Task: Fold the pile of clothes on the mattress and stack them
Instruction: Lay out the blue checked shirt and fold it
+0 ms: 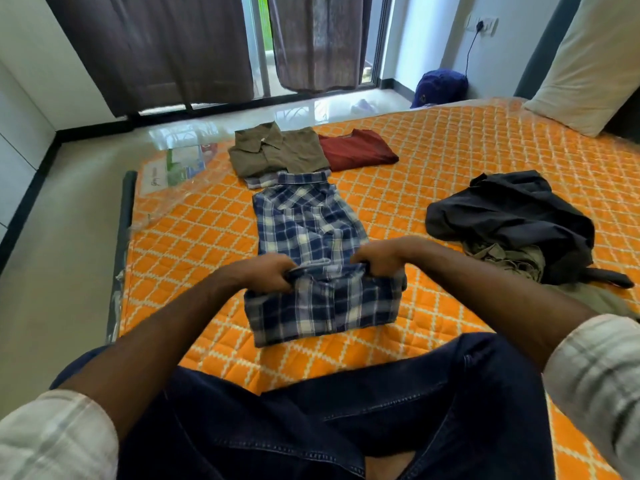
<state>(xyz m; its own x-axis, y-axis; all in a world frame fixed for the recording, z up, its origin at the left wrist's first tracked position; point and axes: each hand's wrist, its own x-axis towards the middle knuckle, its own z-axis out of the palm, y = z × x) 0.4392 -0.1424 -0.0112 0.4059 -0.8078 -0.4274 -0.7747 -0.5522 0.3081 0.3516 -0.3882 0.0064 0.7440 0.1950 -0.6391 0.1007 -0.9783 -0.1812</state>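
Observation:
A blue and white plaid shirt point(308, 223) lies lengthwise on the orange quilted mattress point(450, 161), collar at the far end. Its near hem is lifted and doubled over. My left hand point(268, 271) grips the left corner of that hem and my right hand point(377, 259) grips the right corner. Beyond the collar sits a folded olive shirt point(277, 150) on top of another folded garment, with a folded maroon garment point(356, 148) beside it on the right. To the right lies an unfolded heap of dark clothes point(512, 216) with an olive piece point(509, 259) under it.
My legs in dark jeans point(346, 410) rest on the near part of the mattress. A white pillow point(588, 64) leans at the far right corner. The mattress's left edge point(121, 258) drops to a glossy floor. A blue bag point(438, 86) sits by the wall.

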